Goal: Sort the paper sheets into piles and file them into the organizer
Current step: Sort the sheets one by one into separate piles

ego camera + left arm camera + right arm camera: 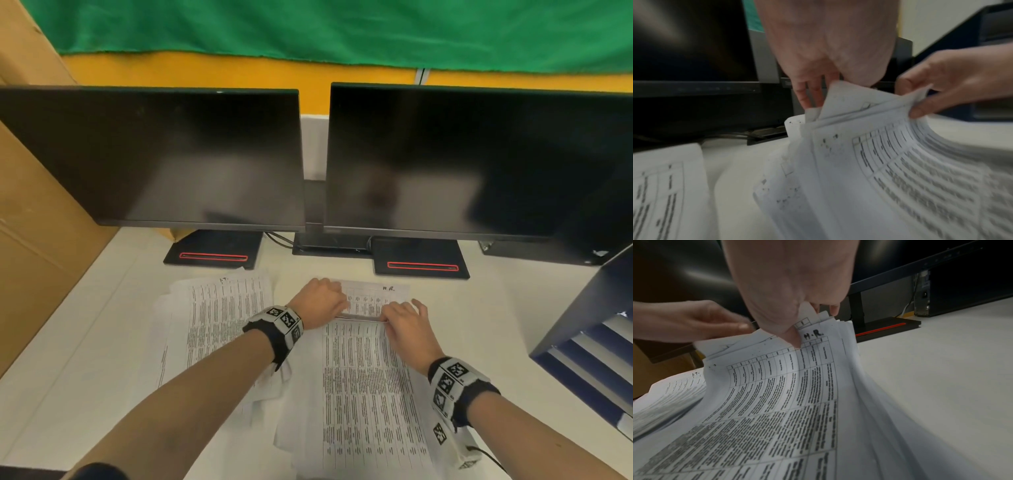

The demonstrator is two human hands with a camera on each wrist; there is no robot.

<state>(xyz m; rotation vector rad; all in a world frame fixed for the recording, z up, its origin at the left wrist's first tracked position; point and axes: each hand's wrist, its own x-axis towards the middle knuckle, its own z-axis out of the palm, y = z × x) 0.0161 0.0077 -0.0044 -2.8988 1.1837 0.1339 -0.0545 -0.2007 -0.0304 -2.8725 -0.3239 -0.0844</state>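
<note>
White printed paper, thin and limp, is what both hands are working: the right hand [789, 293] pinches the far top corner of the right-hand stack of sheets [363, 373] between thumb and fingers, just beside a handwritten "H.R.", while the left hand [317, 301] curls its fingers behind the same raised edge at the other corner. The lifted end bows upward and the rest of the stack lies on the white worktop [507, 342]. Such sheets look light, floppy and slippery against each other, likely to fan or slide apart, so a grip across the whole thickness near the top edge seems soundest. Both forearms reach forward, wrists slightly dropped, knuckles up. A second pile of sheets [222, 318] lies just to the left, partly overlapped. The dark blue organizer [582, 308] stands at the right edge, well apart from the hands; two dark monitors [154, 154] stand behind.
</note>
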